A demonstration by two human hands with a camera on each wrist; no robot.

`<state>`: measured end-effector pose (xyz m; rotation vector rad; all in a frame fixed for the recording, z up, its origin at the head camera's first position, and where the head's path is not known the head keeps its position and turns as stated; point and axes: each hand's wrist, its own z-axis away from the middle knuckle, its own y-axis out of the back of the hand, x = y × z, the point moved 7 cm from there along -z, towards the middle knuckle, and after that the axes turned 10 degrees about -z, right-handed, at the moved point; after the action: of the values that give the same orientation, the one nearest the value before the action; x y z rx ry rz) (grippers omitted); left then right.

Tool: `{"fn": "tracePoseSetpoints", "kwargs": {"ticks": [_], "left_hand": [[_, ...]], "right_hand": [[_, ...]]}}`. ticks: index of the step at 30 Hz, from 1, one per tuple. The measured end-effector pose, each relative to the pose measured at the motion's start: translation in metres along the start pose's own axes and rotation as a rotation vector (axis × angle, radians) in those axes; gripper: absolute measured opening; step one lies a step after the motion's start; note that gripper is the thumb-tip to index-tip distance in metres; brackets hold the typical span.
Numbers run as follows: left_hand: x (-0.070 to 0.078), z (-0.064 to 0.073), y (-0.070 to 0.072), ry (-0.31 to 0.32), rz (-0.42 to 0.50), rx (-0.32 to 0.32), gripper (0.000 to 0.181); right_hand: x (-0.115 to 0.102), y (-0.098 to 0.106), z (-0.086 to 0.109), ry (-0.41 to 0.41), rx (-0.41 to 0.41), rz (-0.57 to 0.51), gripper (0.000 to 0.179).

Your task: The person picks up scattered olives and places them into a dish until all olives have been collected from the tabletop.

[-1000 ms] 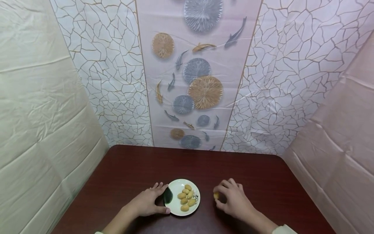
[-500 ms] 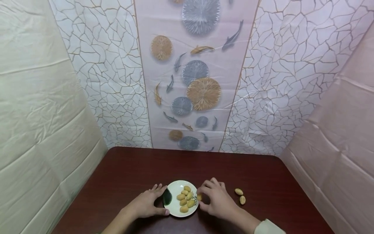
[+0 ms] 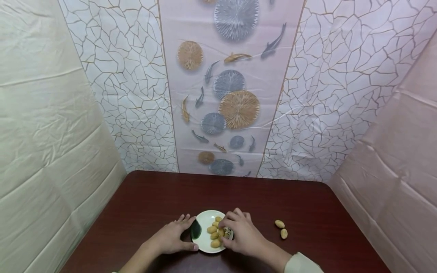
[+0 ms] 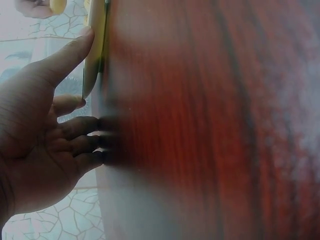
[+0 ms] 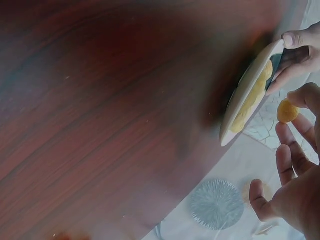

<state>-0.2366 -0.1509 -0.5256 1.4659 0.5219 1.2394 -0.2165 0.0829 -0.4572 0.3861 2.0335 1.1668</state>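
A small white plate (image 3: 205, 223) with a dark green patch at its left edge holds several small oval yellow fruits (image 3: 212, 229). My left hand (image 3: 172, 237) spans the left side of the plate, thumb and index fingertip at its rim; the other fingertips reach down to the table in the left wrist view. Above the plate's right side, my right hand (image 3: 244, 235) pinches one yellow fruit (image 5: 287, 111) between thumb and fingertips. From the head, this hand covers part of the pile and the plate's speckled right edge.
Two more yellow fruits (image 3: 281, 229) lie close together on the dark red-brown table (image 3: 164, 197), to the right of my right hand. A patterned cloth wall (image 3: 225, 151) rises behind the table, with pale cloth on both sides.
My right hand has moved left with a fruit, from the table right of the plate to over it, uncovering two fruits on the table. The left hand has stayed at the plate.
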Motion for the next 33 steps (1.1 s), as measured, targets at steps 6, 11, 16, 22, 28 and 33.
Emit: {"fn": "tracePoseSetpoints", "kwargs": {"ticks": [6, 11, 16, 22, 28, 33], "left_hand": [[-0.001, 0.001, 0.000, 0.008, -0.001, 0.003, 0.107], [-0.001, 0.003, 0.001, 0.013, -0.001, 0.011, 0.106], [0.001, 0.004, 0.002, -0.003, -0.006, 0.026, 0.107], [0.002, 0.004, 0.003, -0.013, -0.010, 0.040, 0.108], [0.005, 0.005, 0.004, -0.017, 0.000, 0.041, 0.108], [0.006, 0.004, 0.004, -0.021, 0.000, 0.039, 0.108]], "right_hand": [[-0.007, -0.009, -0.007, 0.009, -0.027, -0.019, 0.023], [-0.015, -0.013, -0.011, 0.037, -0.024, -0.026, 0.026], [-0.018, -0.018, -0.014, 0.051, -0.015, -0.001, 0.027], [-0.018, -0.021, -0.015, 0.043, -0.016, 0.027, 0.026], [-0.016, -0.023, -0.015, 0.041, -0.015, 0.041, 0.026], [-0.018, -0.023, -0.015, 0.053, -0.012, 0.039, 0.026]]}}
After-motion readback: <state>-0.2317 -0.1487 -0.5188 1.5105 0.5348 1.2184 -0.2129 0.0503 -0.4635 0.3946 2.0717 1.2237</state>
